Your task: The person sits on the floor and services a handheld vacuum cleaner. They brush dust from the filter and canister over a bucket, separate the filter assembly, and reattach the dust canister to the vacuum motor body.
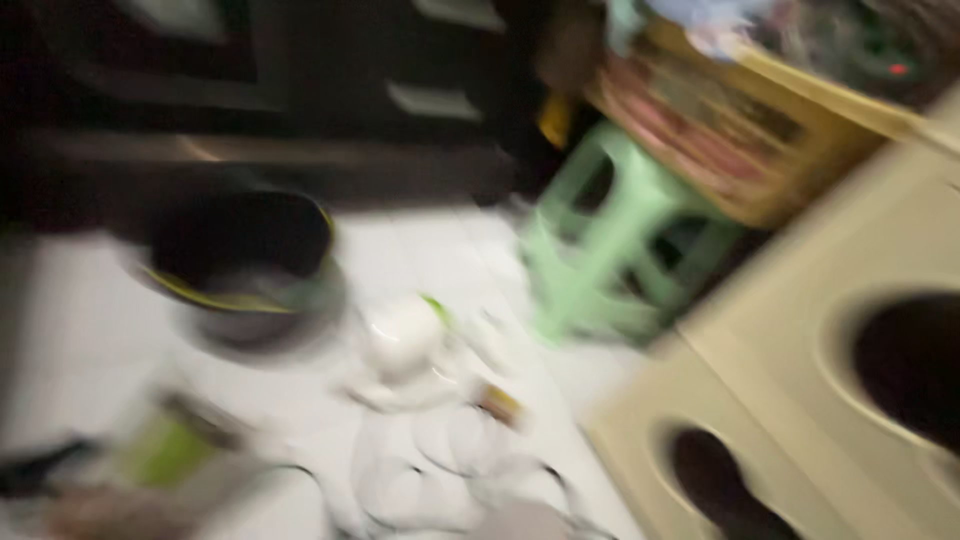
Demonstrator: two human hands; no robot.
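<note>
Green plastic stool (610, 240) stands beside a yellow carton (740, 130) with reddish print; neither hand is visible.

The view is heavily blurred. A white tiled floor (90, 320) runs back to dark cabinet fronts (300, 70) along the far side. A pale green plastic stool (620, 240) stands on the floor, bearing a yellowish crate (740, 130). At right sits cream furniture with dark rounded cut-outs (800, 400)
</note>
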